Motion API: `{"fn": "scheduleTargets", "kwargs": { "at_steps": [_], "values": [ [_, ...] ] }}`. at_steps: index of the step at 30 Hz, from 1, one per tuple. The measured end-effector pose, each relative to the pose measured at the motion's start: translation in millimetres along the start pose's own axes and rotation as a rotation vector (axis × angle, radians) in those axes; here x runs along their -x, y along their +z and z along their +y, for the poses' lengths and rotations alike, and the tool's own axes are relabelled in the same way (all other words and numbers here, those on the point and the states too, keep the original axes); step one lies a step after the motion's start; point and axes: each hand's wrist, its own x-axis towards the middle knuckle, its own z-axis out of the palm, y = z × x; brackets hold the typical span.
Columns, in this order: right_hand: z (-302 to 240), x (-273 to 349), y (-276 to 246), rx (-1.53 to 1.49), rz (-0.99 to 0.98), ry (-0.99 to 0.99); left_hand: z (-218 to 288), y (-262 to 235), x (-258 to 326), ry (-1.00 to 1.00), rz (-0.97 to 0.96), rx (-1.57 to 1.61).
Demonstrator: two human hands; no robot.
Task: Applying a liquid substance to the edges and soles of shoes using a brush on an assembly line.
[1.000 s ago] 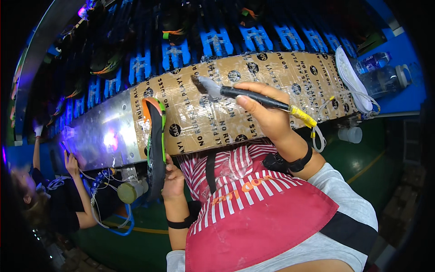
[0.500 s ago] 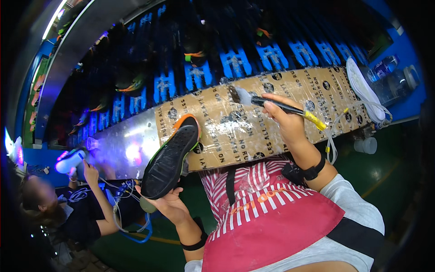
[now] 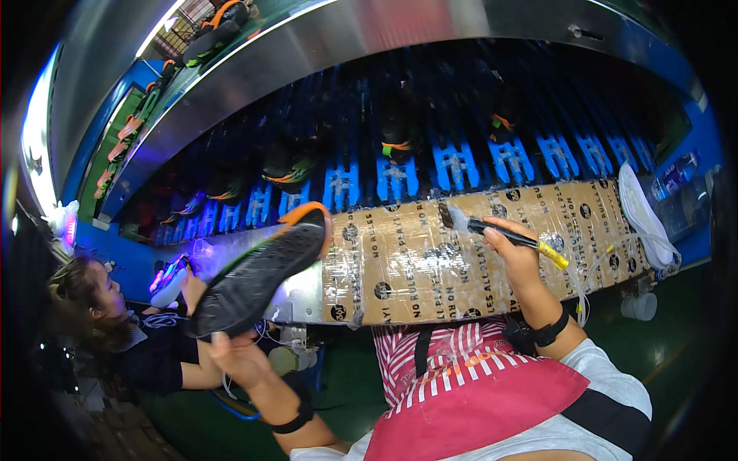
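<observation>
My left hand [image 3: 242,359] grips a shoe [image 3: 261,273] by one end, with its black sole turned up toward me. The shoe's far end shows an orange edge, and a green trim runs along its side. In my right hand [image 3: 516,252] is a brush [image 3: 483,227] with a black handle, held like a pen. Its handle ends in yellow wrapping, and a thin clear tube hangs near it. The brush's dark-tipped bristles are just over the cardboard sheet [image 3: 407,288], apart from the shoe; whether they touch the cardboard I cannot tell.
Beyond the cardboard is a dark rack with blue forked holders [image 3: 396,178], several carrying shoes. A white oval tray [image 3: 642,207], a bottle [image 3: 676,175] and a clear cup [image 3: 639,306] are at the right. A co-worker [image 3: 146,338] handles another shoe at the left.
My left hand has moved left with the shoe, which now lies at a flatter slant. The view has shifted, bringing more of the rack and its metal hood into sight. The brush stays in my right hand.
</observation>
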Motion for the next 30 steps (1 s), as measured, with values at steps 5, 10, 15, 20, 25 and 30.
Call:
{"fn": "scheduleTargets", "kwargs": {
  "at_steps": [5,10,15,20,25,30],
  "values": [
    [-4.2,-14.3,3.9,0.022,-0.030,-0.005,63.6,-28.5,-88.8,0.103,0.122,0.066],
    [-11.1,-29.9,15.6,0.012,-0.002,0.013,80.7,-4.7,-188.7,0.203,0.102,0.139],
    [-11.0,-46.0,24.1,0.026,-0.019,0.031,14.8,19.5,-324.5,0.143,-0.098,0.076],
    [-14.2,-57.7,34.4,0.059,0.000,0.043,-50.7,35.8,-396.1,0.251,0.116,-0.536],
    [-15.8,-68.8,35.6,0.056,0.077,0.087,-64.5,69.1,-430.8,0.124,0.143,-1.144],
    [-7.5,-82.8,31.8,0.119,0.145,0.080,-99.4,92.4,-469.1,-0.030,0.148,-0.804]
  ]
}}
